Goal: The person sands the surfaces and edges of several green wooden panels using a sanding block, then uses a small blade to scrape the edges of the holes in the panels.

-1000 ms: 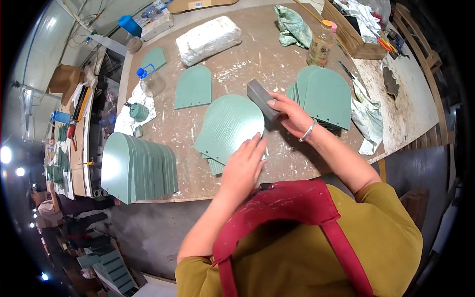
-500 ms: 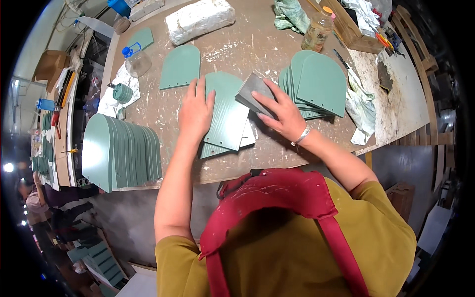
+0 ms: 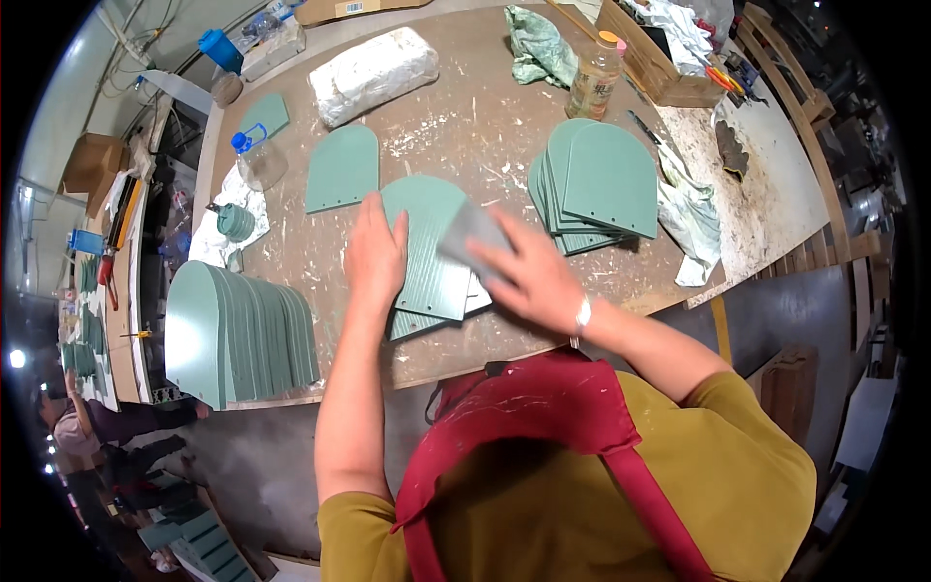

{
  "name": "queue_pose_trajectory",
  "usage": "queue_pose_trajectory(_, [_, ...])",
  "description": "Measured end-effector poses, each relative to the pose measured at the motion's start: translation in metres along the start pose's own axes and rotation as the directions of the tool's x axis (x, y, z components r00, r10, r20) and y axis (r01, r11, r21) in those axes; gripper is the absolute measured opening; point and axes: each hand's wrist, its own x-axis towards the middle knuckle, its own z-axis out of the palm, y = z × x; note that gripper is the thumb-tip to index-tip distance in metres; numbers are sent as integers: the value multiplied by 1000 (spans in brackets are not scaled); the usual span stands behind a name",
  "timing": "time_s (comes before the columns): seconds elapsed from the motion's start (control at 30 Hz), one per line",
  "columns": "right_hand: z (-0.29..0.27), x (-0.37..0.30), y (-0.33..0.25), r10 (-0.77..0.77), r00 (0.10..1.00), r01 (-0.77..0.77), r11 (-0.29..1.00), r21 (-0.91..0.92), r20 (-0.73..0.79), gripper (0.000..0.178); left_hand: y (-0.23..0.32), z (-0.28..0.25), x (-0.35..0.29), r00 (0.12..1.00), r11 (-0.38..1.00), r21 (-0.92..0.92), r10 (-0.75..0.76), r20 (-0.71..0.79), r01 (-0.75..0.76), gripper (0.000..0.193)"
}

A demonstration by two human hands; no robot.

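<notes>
A pale green panel (image 3: 422,215) with a rounded far end and small holes near its straight end lies in front of me, on top of another green panel. My left hand (image 3: 375,256) rests along its left edge, fingers stretched out and holding nothing. My right hand (image 3: 535,274) grips a grey sanding block (image 3: 469,231) at the panel's right edge; both are smeared by motion. Beyond my left fingers, a similar panel (image 3: 343,167) lies flat. To the right is a fanned pile of green panels (image 3: 609,179).
A row of upright green panels (image 3: 199,335) stands at the table's left front edge. Behind are a clear jug (image 3: 260,167), a white wrapped bundle (image 3: 374,76), a bottle (image 3: 593,82) and a stained cloth (image 3: 541,48). Another cloth (image 3: 690,225) lies right. A person (image 3: 92,427) is at far left.
The sanding block has moved left and nearer to me in my right hand, over the panel's right side. My left hand stays at the left edge. The whole view has shifted slightly.
</notes>
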Motion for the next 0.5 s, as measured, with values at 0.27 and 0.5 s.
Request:
queue_pose_trajectory(0.27, [-42, 115, 32, 351, 902, -370, 928, 31, 252, 50, 7, -2, -24, 942, 937, 156, 326, -76, -312, 64])
queue_pose_trajectory(0.5, [7, 126, 19, 260, 939, -241, 965, -105, 225, 44, 27, 7, -68, 814, 819, 27, 566, 129, -573, 63])
